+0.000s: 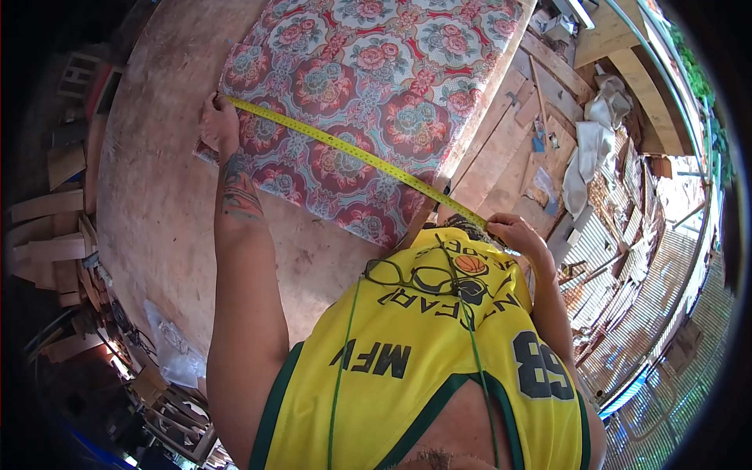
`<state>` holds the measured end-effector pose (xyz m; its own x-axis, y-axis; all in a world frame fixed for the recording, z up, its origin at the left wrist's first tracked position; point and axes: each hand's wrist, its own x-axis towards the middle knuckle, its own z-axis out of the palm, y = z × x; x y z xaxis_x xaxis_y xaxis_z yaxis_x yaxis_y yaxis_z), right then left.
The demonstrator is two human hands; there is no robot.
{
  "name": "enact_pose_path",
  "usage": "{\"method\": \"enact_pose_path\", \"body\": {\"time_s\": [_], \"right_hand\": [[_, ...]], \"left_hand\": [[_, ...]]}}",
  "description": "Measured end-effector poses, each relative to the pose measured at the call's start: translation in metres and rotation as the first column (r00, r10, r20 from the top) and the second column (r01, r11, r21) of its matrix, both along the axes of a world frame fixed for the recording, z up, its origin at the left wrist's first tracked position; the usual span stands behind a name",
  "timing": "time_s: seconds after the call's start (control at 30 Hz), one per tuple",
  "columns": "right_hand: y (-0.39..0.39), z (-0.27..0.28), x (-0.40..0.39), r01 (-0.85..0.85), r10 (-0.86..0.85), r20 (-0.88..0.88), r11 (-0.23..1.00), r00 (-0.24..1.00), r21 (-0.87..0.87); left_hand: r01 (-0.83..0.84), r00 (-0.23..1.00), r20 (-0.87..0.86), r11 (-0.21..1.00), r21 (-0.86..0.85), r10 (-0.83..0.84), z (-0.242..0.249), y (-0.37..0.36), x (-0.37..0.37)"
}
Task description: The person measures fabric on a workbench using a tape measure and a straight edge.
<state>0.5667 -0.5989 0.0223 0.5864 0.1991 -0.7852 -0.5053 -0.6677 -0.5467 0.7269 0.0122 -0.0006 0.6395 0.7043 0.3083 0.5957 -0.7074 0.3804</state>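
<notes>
A yellow tape measure is stretched across a floral patterned fabric in red, pink and grey-green. My left hand grips the tape's far end by the left edge of the fabric. The other stretch of tape runs past the table's right edge to my right hand, whose fingers are closed on it near my waist. Between the two hands the tape looks straight and slants down to the right. Beneath the fabric is a wooden table top.
Wood offcuts are stacked at the left. A clear plastic bag lies at the lower left. Boards and scraps cover the ground at the right, beside a pale crumpled cloth and corrugated sheets. Eyeglasses hang on my chest.
</notes>
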Motion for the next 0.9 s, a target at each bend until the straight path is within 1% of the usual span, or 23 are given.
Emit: {"method": "enact_pose_path", "body": {"time_s": [0.27,0.33,0.4,0.43,0.5,0.53,0.57,0.6,0.63,0.67,0.7,0.77,0.83,0.87,0.9], "right_hand": [[0.000,0.001,0.002,0.017,-0.017,-0.022,1.000,1.000,0.012],[-0.001,0.001,0.001,0.047,-0.046,-0.009,0.998,0.999,0.033],[-0.001,0.001,0.000,0.033,-0.032,-0.010,0.999,0.999,0.026],[0.002,0.006,0.003,0.032,-0.032,-0.010,0.999,0.999,0.015],[0.003,0.016,0.003,0.064,-0.064,-0.002,0.998,0.998,0.020],[0.001,0.016,0.006,0.065,-0.065,-0.001,0.997,0.998,0.032],[-0.001,0.019,0.008,0.087,-0.085,-0.033,0.996,0.996,0.038],[-0.005,0.018,0.010,0.098,-0.097,-0.021,0.993,0.995,0.059],[-0.010,0.016,0.014,0.040,-0.042,0.021,0.996,0.999,0.075],[-0.015,0.015,0.020,-0.020,0.015,0.063,0.996,0.998,0.090],[-0.014,0.017,0.028,-0.046,0.040,0.069,0.995,0.997,0.092],[-0.007,0.025,0.042,0.007,-0.029,0.091,0.972,0.995,0.236],[0.015,0.054,0.072,-0.072,0.043,0.131,0.970,0.990,0.233],[0.026,0.064,0.089,-0.120,0.081,0.174,0.965,0.981,0.231],[0.033,0.065,0.105,-0.134,0.093,0.206,0.972,0.974,0.196]], "left_hand": [[-0.008,1.000,0.003,1.000,-0.006,0.008,0.002,-0.002,0.000],[-0.013,1.000,0.010,1.000,-0.001,0.013,-0.001,0.000,-0.003],[0.046,0.998,0.039,0.999,-0.016,-0.045,-0.003,0.007,-0.004],[0.035,0.998,0.057,0.999,-0.014,-0.034,-0.007,0.017,0.000],[0.255,0.936,0.301,0.940,-0.229,-0.181,-0.018,0.037,-0.002],[0.240,0.934,0.318,0.943,-0.231,-0.160,-0.012,0.034,-0.001],[0.282,0.907,0.412,0.848,-0.449,-0.083,-0.005,0.033,-0.002],[0.336,0.875,0.483,0.702,-0.628,0.013,0.004,0.031,-0.005],[0.323,0.872,0.488,0.709,-0.626,0.033,0.012,0.025,-0.008],[0.372,0.850,0.526,0.669,-0.643,0.034,0.019,0.014,-0.009],[0.420,0.825,0.564,0.629,-0.654,0.036,0.029,-0.002,-0.009],[0.445,0.783,0.615,0.612,-0.654,0.088,0.053,-0.059,-0.012],[0.469,0.839,0.540,0.590,-0.657,-0.066,0.078,-0.114,-0.019],[0.477,0.831,0.556,0.552,-0.684,-0.028,0.078,-0.144,-0.019],[0.493,0.818,0.575,0.510,-0.705,0.005,0.074,-0.176,-0.015]]}}
